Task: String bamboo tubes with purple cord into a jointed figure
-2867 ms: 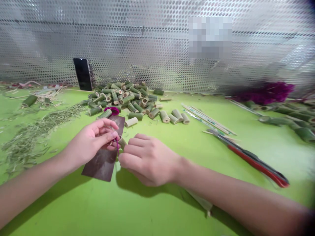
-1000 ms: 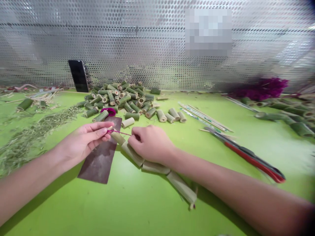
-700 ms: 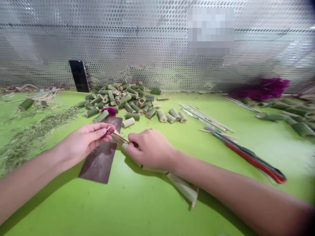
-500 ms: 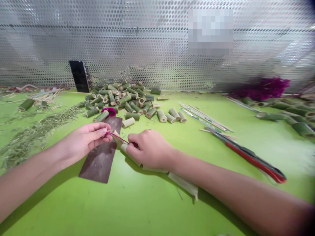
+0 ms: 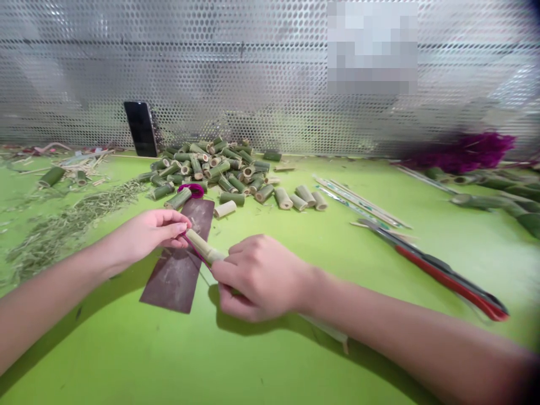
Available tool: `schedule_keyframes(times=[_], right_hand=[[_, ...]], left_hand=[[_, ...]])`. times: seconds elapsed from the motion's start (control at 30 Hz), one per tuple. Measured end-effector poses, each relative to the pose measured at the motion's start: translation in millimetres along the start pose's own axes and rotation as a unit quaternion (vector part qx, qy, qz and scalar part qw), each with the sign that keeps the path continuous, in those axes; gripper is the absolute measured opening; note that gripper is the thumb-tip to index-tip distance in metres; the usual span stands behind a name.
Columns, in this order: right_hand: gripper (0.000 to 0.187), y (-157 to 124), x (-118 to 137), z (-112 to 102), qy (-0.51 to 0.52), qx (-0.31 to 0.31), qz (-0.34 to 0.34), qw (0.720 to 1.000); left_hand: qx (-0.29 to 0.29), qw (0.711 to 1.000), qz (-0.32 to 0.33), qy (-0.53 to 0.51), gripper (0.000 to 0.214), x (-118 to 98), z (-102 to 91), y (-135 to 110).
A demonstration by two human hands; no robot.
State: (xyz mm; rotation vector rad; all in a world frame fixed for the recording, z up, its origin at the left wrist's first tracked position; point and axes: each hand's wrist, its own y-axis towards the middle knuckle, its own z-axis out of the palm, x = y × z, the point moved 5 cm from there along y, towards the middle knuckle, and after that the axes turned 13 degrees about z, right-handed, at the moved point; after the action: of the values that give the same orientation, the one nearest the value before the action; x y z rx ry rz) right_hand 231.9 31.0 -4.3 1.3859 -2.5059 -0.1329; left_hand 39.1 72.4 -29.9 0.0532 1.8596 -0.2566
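Table [image 5: 236, 371]: left hand [image 5: 147, 236], right hand [image 5: 257, 278] on bamboo tubes [image 5: 201, 246]

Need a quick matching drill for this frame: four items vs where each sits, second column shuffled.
Items:
1. phone
2. strung bamboo
3. brown sheet
4. red-handled cutters

Places:
a. flat on the table, beneath the strung bamboo
b. held between left hand and right hand
c. leaning on the mesh wall
d. lying on the table, right of the right hand

Pairs: 1-c, 2-b, 3-a, 4-d
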Motion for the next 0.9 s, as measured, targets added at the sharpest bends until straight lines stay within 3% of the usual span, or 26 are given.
schedule_keyframes(times=[0.17,0.27,0.43,0.53,0.63,0.77,0.83,0.9], right_hand=[[0.024,5.1,-11.3,-0.5,-0.015,0.097,0.088,0.991],[0.024,7.3,-17.1,-6.1,-0.039,0.122,0.126,0.984],[0.026,7.3,-18.8,-14.1,-0.072,0.161,0.14,0.974],[0.025,5.4,-14.0,-17.2,-0.072,0.179,0.111,0.975],[0.026,5.8,-12.1,-23.5,-0.053,0.145,0.107,0.982],[0.038,8.7,-18.7,-34.9,0.068,0.01,0.16,0.985],[0.04,9.2,-21.6,-31.7,0.194,-0.009,0.176,0.965],[0.036,9.8,-22.9,-23.0,0.322,0.009,0.187,0.928]], left_hand=[[-0.031,0.997,-0.006,-0.063,0.011,-5.5,-0.6,-1.7],[-0.059,0.992,-0.005,-0.116,0.017,-11.8,1.1,-2.1],[-0.066,0.989,0.007,-0.13,0.017,-12.5,5.3,-3.2],[-0.054,0.989,0.024,-0.137,0.011,-10.8,10.0,-5.3],[-0.046,0.985,0.034,-0.163,0.011,-13.4,16.8,-9.8],[-0.019,0.972,0.053,-0.228,0.004,-21.1,28.5,-17.6],[0.0,0.965,0.065,-0.256,0.009,-23.2,33.5,-21.4],[0.012,0.96,0.074,-0.269,0.02,-23.6,37.0,-24.7]])
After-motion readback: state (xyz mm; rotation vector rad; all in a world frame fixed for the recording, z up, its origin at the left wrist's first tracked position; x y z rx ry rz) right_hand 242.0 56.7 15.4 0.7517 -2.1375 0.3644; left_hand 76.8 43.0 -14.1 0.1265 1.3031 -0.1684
